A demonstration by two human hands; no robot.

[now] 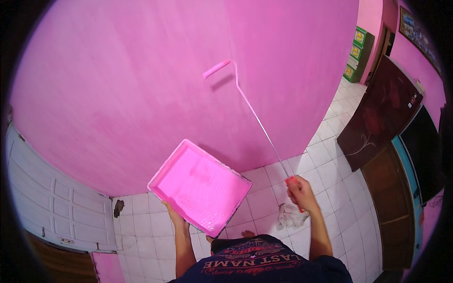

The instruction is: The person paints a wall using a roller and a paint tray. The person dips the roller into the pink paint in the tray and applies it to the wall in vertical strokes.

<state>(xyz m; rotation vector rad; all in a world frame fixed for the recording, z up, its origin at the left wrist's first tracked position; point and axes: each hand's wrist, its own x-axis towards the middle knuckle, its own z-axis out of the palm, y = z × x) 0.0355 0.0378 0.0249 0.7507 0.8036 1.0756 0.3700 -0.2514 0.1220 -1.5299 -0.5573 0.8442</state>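
Observation:
My right hand (pixel 300 191) grips the red handle of a paint roller (pixel 260 122), whose long thin metal rod reaches up and to the left. The pink-coated roller head (pixel 217 69) is at the pink wall (pixel 148 95), with its shadow just below; whether it touches the wall I cannot tell. My left hand (pixel 173 214) supports a paint tray (pixel 201 187) by its lower left edge. Bright pink paint covers the tray's inside, wet and glossy near the bottom corner. Most of the left hand's fingers are hidden under the tray.
A whitish crumpled cloth or bag (pixel 293 215) lies on white floor tiles (pixel 262 198) below my right hand. A dark object (pixel 119 208) lies by the white panelled door (pixel 60 201). On the right stand a dark red refrigerator (pixel 382 109), a brown cabinet (pixel 389 208) and a green drawer unit (pixel 359 53).

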